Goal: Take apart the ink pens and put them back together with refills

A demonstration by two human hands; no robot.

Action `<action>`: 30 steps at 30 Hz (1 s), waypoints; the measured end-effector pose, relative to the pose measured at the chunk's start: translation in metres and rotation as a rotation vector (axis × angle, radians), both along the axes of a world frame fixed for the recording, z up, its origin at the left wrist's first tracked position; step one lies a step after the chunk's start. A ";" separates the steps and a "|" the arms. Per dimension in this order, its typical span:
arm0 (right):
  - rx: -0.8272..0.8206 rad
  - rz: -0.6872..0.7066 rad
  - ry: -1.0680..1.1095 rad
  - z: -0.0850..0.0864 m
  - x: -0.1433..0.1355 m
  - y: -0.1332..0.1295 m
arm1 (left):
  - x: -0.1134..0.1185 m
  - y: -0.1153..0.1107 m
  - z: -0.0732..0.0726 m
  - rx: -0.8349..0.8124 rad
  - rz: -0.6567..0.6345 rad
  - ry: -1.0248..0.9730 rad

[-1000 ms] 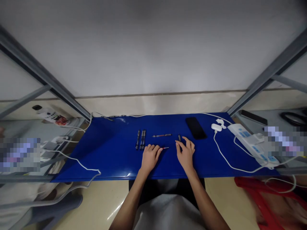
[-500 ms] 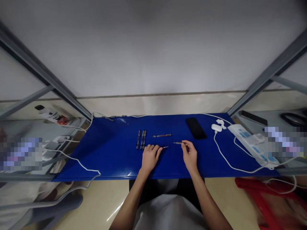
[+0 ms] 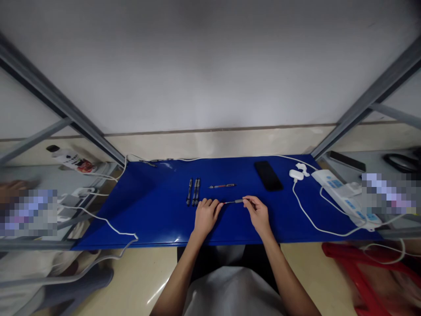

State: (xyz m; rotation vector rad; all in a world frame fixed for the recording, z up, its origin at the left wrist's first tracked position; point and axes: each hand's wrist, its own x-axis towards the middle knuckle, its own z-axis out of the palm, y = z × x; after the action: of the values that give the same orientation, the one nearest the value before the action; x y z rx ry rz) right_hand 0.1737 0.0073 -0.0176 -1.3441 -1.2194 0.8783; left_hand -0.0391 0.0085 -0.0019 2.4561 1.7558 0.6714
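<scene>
Near the middle of the blue table (image 3: 148, 219), my left hand (image 3: 206, 215) pinches a thin pen part whose reddish end shows at its fingertips. My right hand (image 3: 258, 213) pinches a grey pen barrel (image 3: 239, 201). The barrel and the thin part are lined up, and their ends appear to meet between my hands. Just beyond lies a pen (image 3: 222, 186), placed crosswise. To the left, three dark pens (image 3: 193, 192) lie side by side, pointing away from me, close to my left fingers.
A black phone (image 3: 268, 175) lies behind my right hand. Further right are a white earphone case (image 3: 296, 174), its cable and a white power strip (image 3: 345, 199). White cables run along the back and left edges. A person's hand (image 3: 13, 190) shows at far left.
My right hand has moved left with the grey barrel, closing the gap to the part in my left hand. My left hand has stayed put. The person's hand at far left shows more.
</scene>
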 end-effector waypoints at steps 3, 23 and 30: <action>0.002 -0.001 -0.008 -0.001 0.000 0.000 | 0.000 0.000 0.000 0.001 0.002 -0.017; 0.000 0.149 -0.143 0.008 -0.002 0.000 | 0.001 -0.003 0.005 -0.026 -0.099 0.050; 0.016 0.135 -0.176 0.007 -0.004 0.000 | 0.001 -0.001 0.002 -0.020 -0.067 0.032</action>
State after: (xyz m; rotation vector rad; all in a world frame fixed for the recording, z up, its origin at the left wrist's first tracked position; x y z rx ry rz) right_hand 0.1700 0.0077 -0.0102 -1.3610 -1.4646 0.8558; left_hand -0.0380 0.0075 0.0002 2.5133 1.6741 0.6099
